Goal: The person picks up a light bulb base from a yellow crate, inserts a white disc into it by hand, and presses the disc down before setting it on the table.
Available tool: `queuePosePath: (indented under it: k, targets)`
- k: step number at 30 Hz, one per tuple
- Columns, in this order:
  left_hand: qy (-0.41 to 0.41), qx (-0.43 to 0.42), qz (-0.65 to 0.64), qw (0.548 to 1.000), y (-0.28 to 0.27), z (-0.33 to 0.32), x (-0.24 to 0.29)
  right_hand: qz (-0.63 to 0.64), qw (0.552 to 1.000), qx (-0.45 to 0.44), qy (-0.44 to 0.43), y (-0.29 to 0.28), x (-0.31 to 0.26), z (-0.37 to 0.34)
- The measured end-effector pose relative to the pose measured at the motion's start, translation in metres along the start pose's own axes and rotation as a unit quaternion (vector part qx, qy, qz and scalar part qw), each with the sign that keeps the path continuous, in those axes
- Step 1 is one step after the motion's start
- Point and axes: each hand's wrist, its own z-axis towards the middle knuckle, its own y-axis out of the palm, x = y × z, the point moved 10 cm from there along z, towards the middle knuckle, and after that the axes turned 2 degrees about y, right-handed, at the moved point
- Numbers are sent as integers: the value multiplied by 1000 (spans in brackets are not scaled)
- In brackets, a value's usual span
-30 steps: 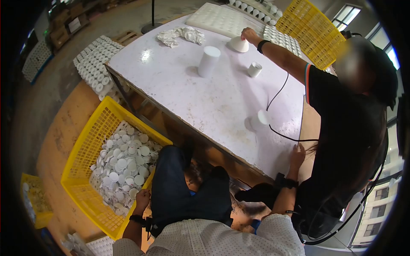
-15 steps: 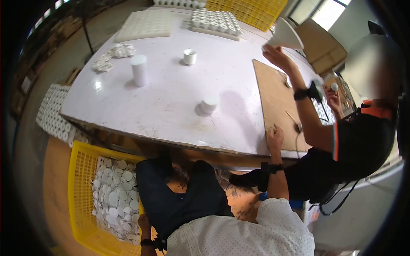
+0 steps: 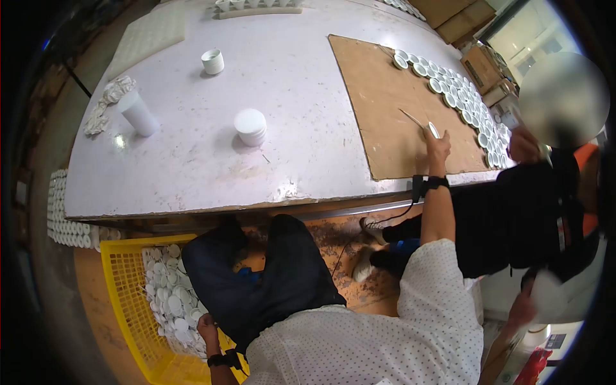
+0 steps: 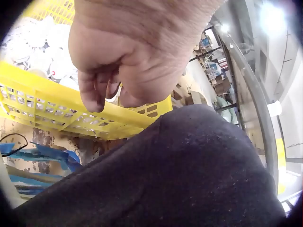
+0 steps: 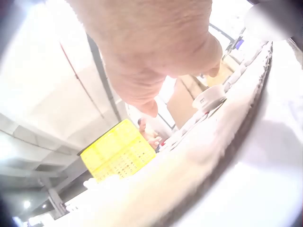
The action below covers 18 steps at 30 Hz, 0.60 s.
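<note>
One white cup [image 5: 209, 98] near right hand [image 5: 151, 52], distant person [image 5: 149, 137] right-wrist view only

Pale, scuffed worktable [image 3: 186, 173] stands ahead of left hand [image 3: 206, 327]. Stained orange-brown floor [image 3: 382, 295] shows low between left hand and right hand [image 3: 437, 147]. Cardboard boxes [image 3: 482, 67], bright window [image 3: 525, 35] sit beyond right hand. Lamp [image 4: 272, 18] glares beyond left hand.

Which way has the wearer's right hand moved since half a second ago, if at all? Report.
Yes: from the near-left corner of the brown board, the right hand has moved farther in, beside a white cup.
</note>
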Motion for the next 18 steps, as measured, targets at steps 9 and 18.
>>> queuePosePath:
  k: [9,18]
  targets:
    - [-7,39,-2,999,-23,-5,9,-49,988,-140,40,48,23,39]
    - [242,-66,-116,961,31,-45,247,288,918,-128,-240,-17,-89,-93]
